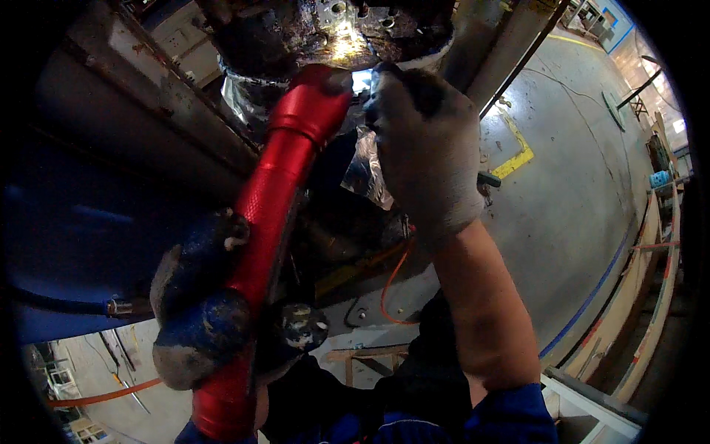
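The left hand, in a blue-coated, soiled work glove, is wrapped around a red metal flashlight with a textured barrel, its fingers closed on the lower half of the grip. The flashlight slants from the lower left of centre up to the top centre of the frame, its head close to a dark, grimy round metal housing. Held that far back, it leaves the lit end free, presumably so that the light reaches the recess; a warm bright patch shows on the metal there, and a whiter glint sits just beside the flashlight's head.

The right hand, in a pale grey, dirt-stained knit glove, is raised to the housing's lower rim, right of the flashlight head. Its fingers are bent, with the tips near the white glint (their undersides are turned away, so I cannot tell whether they pinch anything or how far open they are). Coming in from the right probably keeps this hand out of the beam.

Crumpled silver foil hangs below, between flashlight and right glove, perhaps as a shield or wrapping. A thin orange cord curves down beneath it.
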A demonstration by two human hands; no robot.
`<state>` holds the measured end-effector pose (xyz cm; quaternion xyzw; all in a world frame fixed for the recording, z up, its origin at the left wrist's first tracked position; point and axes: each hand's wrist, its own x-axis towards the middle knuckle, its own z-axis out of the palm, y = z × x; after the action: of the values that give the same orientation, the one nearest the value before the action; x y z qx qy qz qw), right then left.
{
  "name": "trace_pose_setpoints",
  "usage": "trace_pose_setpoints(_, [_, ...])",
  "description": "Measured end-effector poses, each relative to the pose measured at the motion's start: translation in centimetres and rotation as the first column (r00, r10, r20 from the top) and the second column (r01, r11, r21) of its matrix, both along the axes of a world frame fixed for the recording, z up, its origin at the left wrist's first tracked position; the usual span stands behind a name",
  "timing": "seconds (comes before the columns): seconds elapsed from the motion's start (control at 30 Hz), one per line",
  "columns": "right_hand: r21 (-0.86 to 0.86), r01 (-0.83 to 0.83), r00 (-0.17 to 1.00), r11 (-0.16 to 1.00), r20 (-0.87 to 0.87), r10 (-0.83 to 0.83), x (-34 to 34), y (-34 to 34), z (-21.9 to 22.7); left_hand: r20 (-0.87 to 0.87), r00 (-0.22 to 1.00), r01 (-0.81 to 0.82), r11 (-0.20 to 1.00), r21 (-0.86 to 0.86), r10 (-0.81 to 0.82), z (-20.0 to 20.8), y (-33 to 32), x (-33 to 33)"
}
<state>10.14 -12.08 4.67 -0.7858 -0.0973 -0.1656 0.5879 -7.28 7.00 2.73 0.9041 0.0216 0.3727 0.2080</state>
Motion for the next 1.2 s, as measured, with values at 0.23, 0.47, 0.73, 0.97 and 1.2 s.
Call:
trace_pose_setpoints(0.23, [-0.305,0.301,0.854,0.903,0.507,-0.114,0.3,-0.8,-1.7,-0.060,0.991,-0.113,0.992,0.051,0.116,1.3,-1.2,-1.4])
trace_pose_setpoints(0.47, [0.033,-0.049,0.999,0.998,-0.014,0.049,-0.7,-1.5,-0.1,0.121,0.958,0.278,0.947,-0.158,-0.261,2.2,-1.6,1.1])
trace_pose_setpoints(0.73, [-0.176,0.042,0.996,0.984,0.087,-0.027,-2.3,-2.6,-0.4,0.188,0.838,0.525,0.660,-0.538,-0.513,2.8,-0.8,1.5])
trace_pose_setpoints(0.97, [-0.098,-0.145,0.983,0.985,-0.130,0.132,-3.5,-2.5,1.6,0.161,0.832,0.554,0.811,-0.188,-0.531,3.0,-0.9,0.8])
trace_pose_setpoints(1.2, [-0.350,-0.118,0.981,0.929,0.107,0.164,-3.1,-4.5,-0.5,0.058,0.879,0.476,0.874,-0.099,-0.472,2.3,-1.3,0.9])
